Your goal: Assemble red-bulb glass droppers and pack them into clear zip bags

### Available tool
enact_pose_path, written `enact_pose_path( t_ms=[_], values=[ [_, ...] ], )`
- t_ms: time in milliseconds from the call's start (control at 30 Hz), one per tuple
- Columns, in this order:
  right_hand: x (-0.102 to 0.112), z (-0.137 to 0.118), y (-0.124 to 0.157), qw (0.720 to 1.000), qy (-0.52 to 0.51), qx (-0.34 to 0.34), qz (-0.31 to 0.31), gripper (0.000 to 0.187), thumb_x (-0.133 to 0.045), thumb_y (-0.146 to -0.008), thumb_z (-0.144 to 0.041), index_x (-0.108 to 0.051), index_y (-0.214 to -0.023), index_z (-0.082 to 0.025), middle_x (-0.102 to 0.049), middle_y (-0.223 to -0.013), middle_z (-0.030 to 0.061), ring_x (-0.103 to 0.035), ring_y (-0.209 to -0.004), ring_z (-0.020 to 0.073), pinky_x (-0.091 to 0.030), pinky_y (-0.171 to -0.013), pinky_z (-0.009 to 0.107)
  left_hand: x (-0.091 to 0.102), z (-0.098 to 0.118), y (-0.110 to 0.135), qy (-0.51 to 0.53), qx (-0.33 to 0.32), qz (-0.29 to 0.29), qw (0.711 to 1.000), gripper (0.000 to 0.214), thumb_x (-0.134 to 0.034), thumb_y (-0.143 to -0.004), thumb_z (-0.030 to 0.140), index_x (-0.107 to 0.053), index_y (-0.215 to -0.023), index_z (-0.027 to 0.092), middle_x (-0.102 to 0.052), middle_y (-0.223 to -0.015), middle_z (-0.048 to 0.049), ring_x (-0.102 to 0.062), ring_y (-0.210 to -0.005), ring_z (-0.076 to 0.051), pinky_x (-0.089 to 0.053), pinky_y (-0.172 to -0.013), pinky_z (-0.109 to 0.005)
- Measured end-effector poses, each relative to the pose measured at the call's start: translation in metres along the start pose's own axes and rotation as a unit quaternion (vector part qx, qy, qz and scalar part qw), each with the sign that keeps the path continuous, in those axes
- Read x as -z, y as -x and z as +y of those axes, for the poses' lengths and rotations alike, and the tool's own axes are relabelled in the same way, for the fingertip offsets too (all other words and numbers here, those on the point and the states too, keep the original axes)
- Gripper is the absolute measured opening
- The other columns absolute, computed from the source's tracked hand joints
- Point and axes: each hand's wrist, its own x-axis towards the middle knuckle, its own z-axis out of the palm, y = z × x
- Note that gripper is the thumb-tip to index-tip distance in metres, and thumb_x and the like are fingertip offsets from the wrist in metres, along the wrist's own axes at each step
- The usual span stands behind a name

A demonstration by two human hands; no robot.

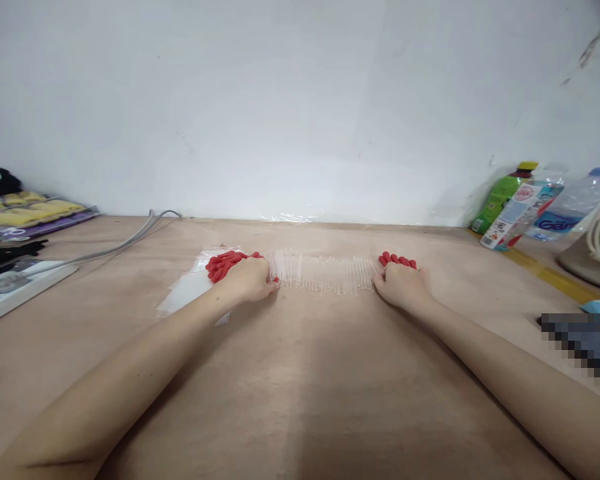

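A row of thin, clear plastic sticks point(325, 273) lies side by side on the wooden table in front of me. At the row's left end is my left hand point(253, 279), closed, with a bit of red showing at its thumb tip. A pile of small, long red pieces point(223, 265) sits just behind that hand, on clear plastic bags point(185, 293). My right hand point(404, 284) rests closed at the row's right end, its fingertips by the last sticks. Several more red pieces point(395, 259) lie side by side just beyond it. What its fingers hold is hidden.
A white power strip point(35, 283) with a grey cable point(115, 250) and packaged yellow items point(35, 208) are on the left. A green bottle point(503, 197), a carton point(523, 213), a clear bottle point(575, 207) and a blurred dark object point(583, 343) are on the right. A white wall rises behind.
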Motion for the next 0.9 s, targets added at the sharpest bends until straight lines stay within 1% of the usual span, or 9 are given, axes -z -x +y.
enact_pose_path(
  t_ms=[67, 133, 233, 333, 433, 533, 600, 733, 900],
  values=[
    [-0.003, -0.001, 0.001, 1.0, 0.006, -0.003, 0.014, 0.025, -0.039, -0.076, -0.025, -0.058, -0.083, -0.011, -0.059, -0.086, 0.0128, -0.051, -0.09, 0.0258, -0.028, -0.08, 0.038, 0.001, 0.001, 0.0, -0.005, -0.002, -0.001, 1.0, 0.03, -0.048, -0.071, 0.038, -0.05, -0.049, 0.017, -0.054, -0.053, -0.0047, -0.052, -0.051, -0.017, -0.029, -0.048, -0.026],
    [-0.005, -0.001, 0.002, 0.999, 0.011, -0.005, 0.05, 0.025, -0.037, -0.077, -0.025, -0.056, -0.082, -0.009, -0.06, -0.083, 0.0142, -0.051, -0.088, 0.0262, -0.027, -0.079, 0.039, 0.004, 0.002, 0.002, -0.001, -0.002, 0.015, 1.0, 0.028, -0.046, -0.072, 0.034, -0.049, -0.051, 0.017, -0.053, -0.054, -0.0045, -0.051, -0.051, -0.017, -0.029, -0.049, -0.026],
    [-0.009, -0.003, 0.006, 0.989, -0.034, 0.026, 0.142, 0.026, -0.033, -0.082, -0.027, -0.052, -0.086, -0.01, -0.061, -0.082, 0.0133, -0.053, -0.083, 0.0255, -0.026, -0.079, 0.04, 0.005, 0.007, 0.004, 0.042, -0.04, 0.088, 0.994, 0.023, -0.042, -0.077, 0.03, -0.049, -0.06, 0.017, -0.056, -0.062, -0.0047, -0.051, -0.055, -0.017, -0.031, -0.051, -0.027],
    [-0.012, -0.008, 0.013, 0.963, -0.146, 0.116, 0.195, 0.02, -0.034, -0.085, -0.026, -0.049, -0.086, -0.014, -0.062, -0.082, 0.0087, -0.055, -0.076, 0.0206, -0.026, -0.081, 0.04, -0.005, 0.02, 0.005, 0.122, -0.116, 0.172, 0.971, 0.018, -0.04, -0.082, 0.028, -0.048, -0.071, 0.017, -0.056, -0.07, -0.0037, -0.05, -0.059, -0.015, -0.034, -0.054, -0.026],
    [-0.014, -0.016, 0.023, 0.923, -0.24, 0.225, 0.2, 0.019, -0.037, -0.086, -0.024, -0.05, -0.096, -0.016, -0.063, -0.081, 0.0067, -0.056, -0.074, 0.0182, -0.03, -0.079, 0.035, -0.026, 0.034, 0.003, 0.211, -0.192, 0.216, 0.934, 0.013, -0.042, -0.084, 0.025, -0.048, -0.076, 0.017, -0.056, -0.073, -0.0023, -0.052, -0.066, -0.014, -0.039, -0.06, -0.026],
    [-0.013, -0.022, 0.031, 0.889, -0.261, 0.308, 0.217, 0.025, -0.037, -0.087, -0.022, -0.051, -0.106, -0.017, -0.063, -0.083, 0.0072, -0.056, -0.077, 0.018, -0.033, -0.076, 0.033, -0.046, 0.043, 0.001, 0.267, -0.209, 0.246, 0.908, 0.01, -0.048, -0.083, 0.023, -0.051, -0.09, 0.016, -0.057, -0.082, -0.0033, -0.054, -0.073, -0.014, -0.043, -0.066, -0.026],
    [-0.013, -0.024, 0.034, 0.876, -0.256, 0.342, 0.225, 0.024, -0.037, -0.087, -0.019, -0.054, -0.103, -0.018, -0.063, -0.082, 0.0064, -0.056, -0.075, 0.0165, -0.033, -0.077, 0.033, -0.052, 0.046, -0.001, 0.278, -0.227, 0.261, 0.896, 0.017, -0.048, -0.083, 0.021, -0.052, -0.099, 0.016, -0.057, -0.088, -0.0046, -0.054, -0.077, -0.014, -0.044, -0.07, -0.026],
    [-0.011, -0.026, 0.036, 0.872, -0.258, 0.355, 0.218, 0.023, -0.039, -0.087, -0.018, -0.057, -0.1, -0.018, -0.063, -0.082, 0.0048, -0.055, -0.074, 0.0144, -0.031, -0.078, 0.033, -0.051, 0.046, -0.001, 0.27, -0.264, 0.268, 0.886, 0.016, -0.045, -0.086, 0.02, -0.057, -0.096, 0.017, -0.055, -0.088, -0.005, -0.053, -0.08, -0.014, -0.044, -0.074, -0.026],
    [-0.009, -0.028, 0.037, 0.876, -0.255, 0.359, 0.199, 0.023, -0.038, -0.087, -0.018, -0.058, -0.099, -0.018, -0.063, -0.082, 0.0048, -0.055, -0.074, 0.0141, -0.031, -0.078, 0.033, -0.047, 0.048, 0.001, 0.285, -0.264, 0.266, 0.882, 0.015, -0.043, -0.086, 0.021, -0.056, -0.092, 0.016, -0.056, -0.087, -0.005, -0.053, -0.081, -0.014, -0.044, -0.075, -0.027]
  ],
)
